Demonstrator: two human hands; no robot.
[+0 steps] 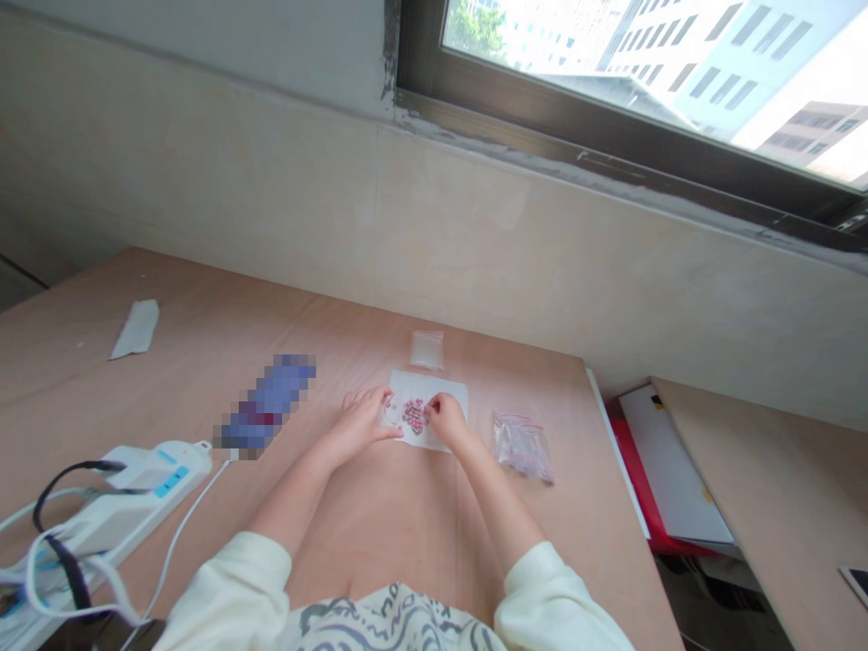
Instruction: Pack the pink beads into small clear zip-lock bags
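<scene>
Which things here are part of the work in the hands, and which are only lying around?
In use: left hand, right hand, white sheet, pink beaded piece.

Lying about: small clear bag, bag of pink bits, power strip, white wrapper, red folder.

Person, head-camera view: sleeves, forearms, garment front.

Two bare hands, left hand [362, 422] and right hand [446, 419], no rings, watch or gloves visible. Forearms bare from wrist to near elbow. Cream, off-white sleeves, left sleeve [227, 592] and right sleeve [556, 601], soft loose fabric, pushed up and bunched in rounded folds at the lower frame edge. Garment front [393, 622] between the sleeves, pale cream ground with grey curling, swirled print; motif cut off by the frame, not readable. No cuffs, buttons or seams discernible. Fingernails too small to describe.
</scene>
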